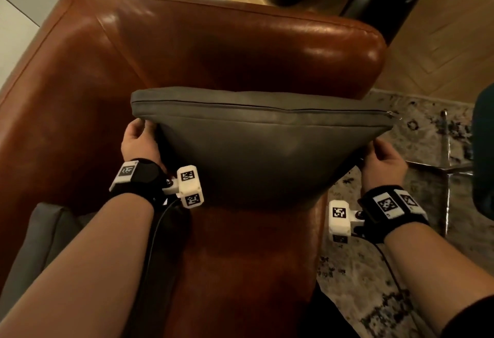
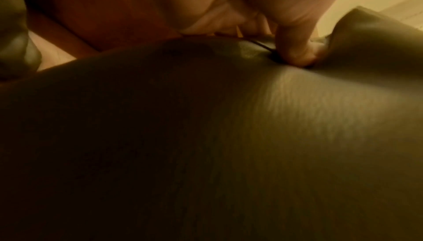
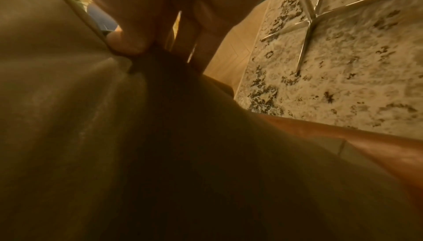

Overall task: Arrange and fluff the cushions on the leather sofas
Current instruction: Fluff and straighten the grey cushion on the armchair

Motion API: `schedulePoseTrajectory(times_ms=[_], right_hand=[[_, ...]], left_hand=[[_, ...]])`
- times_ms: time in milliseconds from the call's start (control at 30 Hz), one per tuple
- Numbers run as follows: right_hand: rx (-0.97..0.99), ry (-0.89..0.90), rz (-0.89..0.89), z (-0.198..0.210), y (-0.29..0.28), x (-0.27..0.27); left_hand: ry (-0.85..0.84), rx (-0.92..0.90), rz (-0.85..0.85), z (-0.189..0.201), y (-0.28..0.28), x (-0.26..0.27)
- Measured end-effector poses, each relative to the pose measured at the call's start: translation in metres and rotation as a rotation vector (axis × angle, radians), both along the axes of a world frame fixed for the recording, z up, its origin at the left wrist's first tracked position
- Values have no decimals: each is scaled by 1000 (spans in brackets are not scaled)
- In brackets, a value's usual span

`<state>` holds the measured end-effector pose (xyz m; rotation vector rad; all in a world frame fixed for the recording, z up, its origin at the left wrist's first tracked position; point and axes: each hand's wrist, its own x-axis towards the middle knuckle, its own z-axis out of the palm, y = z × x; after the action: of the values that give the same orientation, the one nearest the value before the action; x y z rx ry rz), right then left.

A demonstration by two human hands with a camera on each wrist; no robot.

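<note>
Cushion [image 1: 256, 148], grey with its zipped edge turned up, hangs between my two hands above the seat of the brown leather sofa [image 1: 240, 41]; I judge I hold it by the upper corners so its filling can drop and plump before I set it against the backrest; my left hand [image 1: 139, 142] pinches the left corner, thumb [image 2: 295, 53] dug into the fabric; my right hand [image 1: 385, 161] has its fingers curled round the right corner near the zip pull; a second grey cushion [image 1: 45, 233] lies at the lower left, beside my forearm.
</note>
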<state>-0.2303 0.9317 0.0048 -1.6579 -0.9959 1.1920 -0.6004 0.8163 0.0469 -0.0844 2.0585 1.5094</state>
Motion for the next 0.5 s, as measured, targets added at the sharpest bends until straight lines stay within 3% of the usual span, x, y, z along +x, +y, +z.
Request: schedulePoseTrajectory(times_ms=[133,267,367,500], right_hand=[[-142,177,172,-8,-21,-4],[-193,115,62,-19,-23,-13],[-118,136,-11,-12,-21,-16],[-26,230,-16,-5,-21,-13]], left_hand=[[-229,-10,171,-17,-17,20],[-351,120,80,-42,-15,13],[-121,38,-16,-17,-10,16],[-74,75,71,-17,-7,18]])
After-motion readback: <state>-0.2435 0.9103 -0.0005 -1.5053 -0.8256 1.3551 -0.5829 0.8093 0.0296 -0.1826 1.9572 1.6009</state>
